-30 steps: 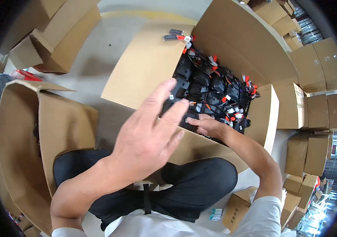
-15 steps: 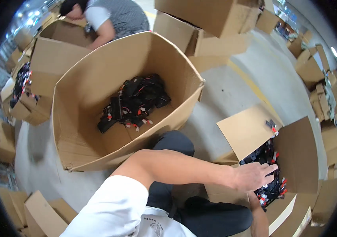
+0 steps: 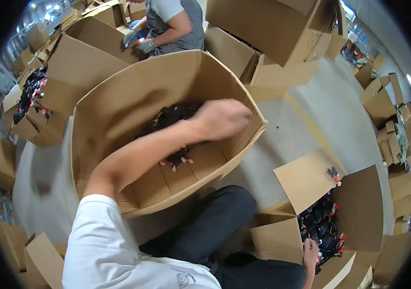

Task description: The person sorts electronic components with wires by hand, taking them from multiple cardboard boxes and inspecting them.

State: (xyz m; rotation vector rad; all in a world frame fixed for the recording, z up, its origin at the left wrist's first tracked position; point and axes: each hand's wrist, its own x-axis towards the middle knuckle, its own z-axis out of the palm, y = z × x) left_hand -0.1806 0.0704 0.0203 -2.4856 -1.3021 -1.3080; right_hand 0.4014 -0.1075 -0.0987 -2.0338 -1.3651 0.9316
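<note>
My left hand (image 3: 222, 119) is over the large cardboard box (image 3: 104, 115), near its right wall; motion blurs its fingers, though they look curled. Beneath that forearm, a pile of black wired parts (image 3: 174, 114) with red and white connectors lies on the box floor, partly hidden. At the lower right, my right hand (image 3: 310, 251) is at the near-left edge of a smaller open carton (image 3: 359, 207). Its fingers are bent together beside a red tip, among many black wired parts (image 3: 322, 219); what they grip is not clear.
Across the large box, a co-worker's gloved hands (image 3: 140, 42) hold a small part with red on it. Another carton of wired parts (image 3: 32, 98) stands at the left. A loose black part (image 3: 333, 174) lies on the smaller carton's flap. Stacked boxes (image 3: 268, 33) stand behind.
My left hand has swung from above the smaller carton to inside the large box. My right hand now shows at the carton's edge. The co-worker has straightened up, both gloved hands now visible.
</note>
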